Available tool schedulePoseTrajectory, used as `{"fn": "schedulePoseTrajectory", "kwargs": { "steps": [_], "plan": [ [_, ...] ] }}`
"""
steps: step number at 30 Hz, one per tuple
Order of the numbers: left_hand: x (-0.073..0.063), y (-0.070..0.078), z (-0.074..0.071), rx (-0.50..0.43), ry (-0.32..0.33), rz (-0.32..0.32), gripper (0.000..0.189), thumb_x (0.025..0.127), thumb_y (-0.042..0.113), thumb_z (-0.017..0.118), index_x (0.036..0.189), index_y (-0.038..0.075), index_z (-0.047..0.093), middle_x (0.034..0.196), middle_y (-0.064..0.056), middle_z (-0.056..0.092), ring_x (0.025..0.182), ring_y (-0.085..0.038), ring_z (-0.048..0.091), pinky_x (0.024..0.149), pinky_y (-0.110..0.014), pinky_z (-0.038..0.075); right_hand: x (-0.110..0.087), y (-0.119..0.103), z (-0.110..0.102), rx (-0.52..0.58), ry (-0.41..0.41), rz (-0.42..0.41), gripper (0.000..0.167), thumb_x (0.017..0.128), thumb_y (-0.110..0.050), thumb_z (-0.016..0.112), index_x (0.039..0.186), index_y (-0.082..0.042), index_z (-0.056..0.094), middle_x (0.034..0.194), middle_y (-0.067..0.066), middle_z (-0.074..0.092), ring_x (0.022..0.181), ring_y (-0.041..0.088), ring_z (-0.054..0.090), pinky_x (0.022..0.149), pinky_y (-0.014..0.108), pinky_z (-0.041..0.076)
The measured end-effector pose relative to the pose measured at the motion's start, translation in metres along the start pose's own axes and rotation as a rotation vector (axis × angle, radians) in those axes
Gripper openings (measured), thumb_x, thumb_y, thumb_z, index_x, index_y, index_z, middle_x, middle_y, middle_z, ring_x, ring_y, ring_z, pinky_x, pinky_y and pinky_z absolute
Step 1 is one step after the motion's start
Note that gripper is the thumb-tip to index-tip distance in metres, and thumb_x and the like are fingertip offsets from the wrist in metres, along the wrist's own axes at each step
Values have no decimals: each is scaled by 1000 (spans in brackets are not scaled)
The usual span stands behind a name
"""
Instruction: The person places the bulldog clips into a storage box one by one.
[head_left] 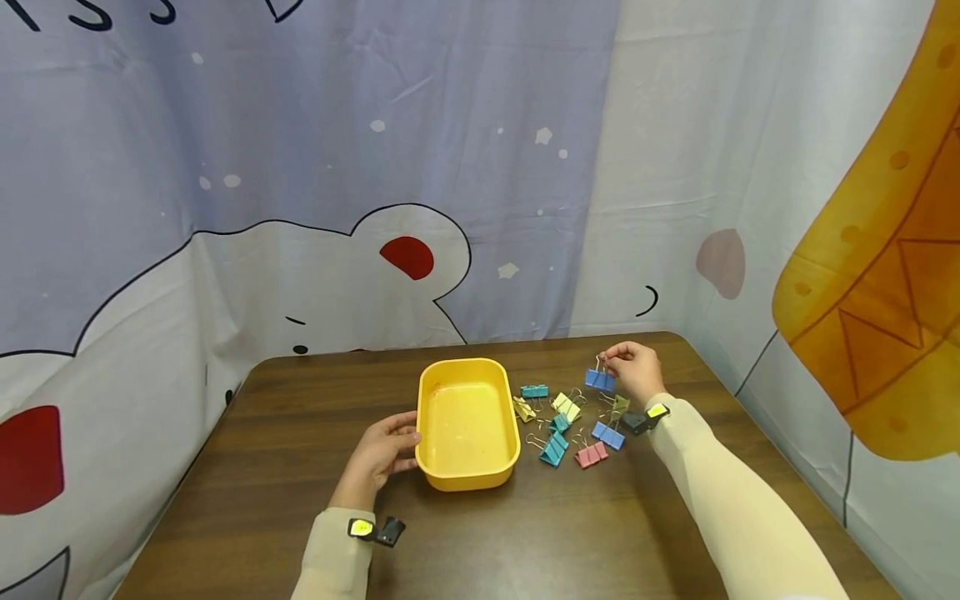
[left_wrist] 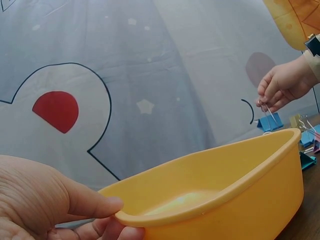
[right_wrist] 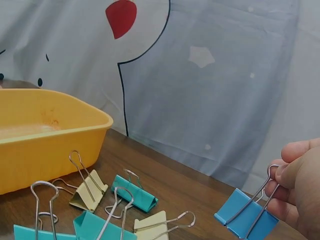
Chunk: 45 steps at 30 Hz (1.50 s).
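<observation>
A blue binder clip (right_wrist: 247, 215) hangs by its wire handle from my right hand (head_left: 634, 371), pinched between thumb and fingers above the table. My left hand (head_left: 382, 450) grips the left rim of a yellow plastic tub (head_left: 467, 425), thumb over the edge and fingers outside, as the left wrist view shows. Nothing lies inside the tub. Right of it several binder clips are scattered: a teal clip (head_left: 554, 448), a pink clip (head_left: 591, 455), a second blue clip (head_left: 607, 435), a pale yellow clip (head_left: 566, 407) and an olive clip (head_left: 619, 406) below the right hand.
The brown wooden table (head_left: 285, 467) reaches back to a printed curtain (head_left: 525, 167). Another teal clip (head_left: 534, 391) and a yellow clip (head_left: 523, 409) lie close by the tub's right side. An orange printed shape (head_left: 885, 275) covers the curtain at the right.
</observation>
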<state>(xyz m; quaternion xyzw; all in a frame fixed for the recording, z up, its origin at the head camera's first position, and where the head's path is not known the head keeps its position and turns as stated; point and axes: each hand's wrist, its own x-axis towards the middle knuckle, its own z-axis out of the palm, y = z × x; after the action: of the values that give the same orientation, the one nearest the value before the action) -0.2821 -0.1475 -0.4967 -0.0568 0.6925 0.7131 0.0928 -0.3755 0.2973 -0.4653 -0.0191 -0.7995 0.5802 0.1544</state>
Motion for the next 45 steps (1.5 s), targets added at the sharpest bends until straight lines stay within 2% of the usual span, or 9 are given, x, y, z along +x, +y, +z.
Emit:
{"fn": "schedulePoseTrajectory", "kwargs": {
  "steps": [8, 15, 23, 32, 39, 45],
  "plan": [
    [0, 0, 1, -5, 2, 11, 46, 98, -2, 61, 143, -2, 52, 119, -26, 59, 91, -27, 68, 64, -34, 62, 2, -9, 10, 14, -38, -16, 5, 94, 5, 64, 93, 10, 64, 110, 31, 69, 90, 26, 71, 72, 28, 61],
    [-2, 0, 1, 4, -1, 10, 47, 98, -1, 61, 144, -2, 51, 120, -26, 59, 92, -28, 68, 65, -35, 62, 2, -25, 24, -15, -49, -15, 7, 94, 7, 63, 97, 13, 64, 109, 30, 70, 88, 22, 71, 75, 31, 62],
    [-2, 0, 1, 3, 2, 2, 47, 98, -1, 61, 143, -2, 52, 119, -25, 60, 90, -26, 68, 64, -34, 62, -1, -39, 42, 37, -76, -32, 5, 94, 7, 63, 95, 11, 63, 108, 32, 69, 86, 23, 71, 74, 32, 62],
    [-2, 1, 2, -1, 6, 0, 47, 97, -2, 62, 143, -1, 52, 119, -25, 60, 89, -26, 68, 64, -34, 62, -7, -50, 64, 36, -113, -50, 4, 94, 7, 63, 96, 11, 64, 106, 29, 71, 87, 25, 70, 73, 30, 61],
    [-2, 0, 2, -9, 5, -3, 46, 97, -2, 62, 142, -1, 53, 117, -24, 60, 87, -24, 67, 63, -34, 62, -10, -56, 80, 26, -150, -71, 4, 93, 8, 62, 96, 10, 64, 107, 29, 70, 92, 36, 70, 77, 39, 61],
    [-2, 0, 1, -7, 5, -8, 47, 97, -2, 62, 143, -2, 52, 118, -24, 60, 88, -26, 67, 64, -34, 62, -12, -62, 92, 35, -162, -87, 4, 93, 9, 62, 95, 8, 66, 104, 28, 71, 88, 33, 71, 75, 37, 62]
  ]
}}
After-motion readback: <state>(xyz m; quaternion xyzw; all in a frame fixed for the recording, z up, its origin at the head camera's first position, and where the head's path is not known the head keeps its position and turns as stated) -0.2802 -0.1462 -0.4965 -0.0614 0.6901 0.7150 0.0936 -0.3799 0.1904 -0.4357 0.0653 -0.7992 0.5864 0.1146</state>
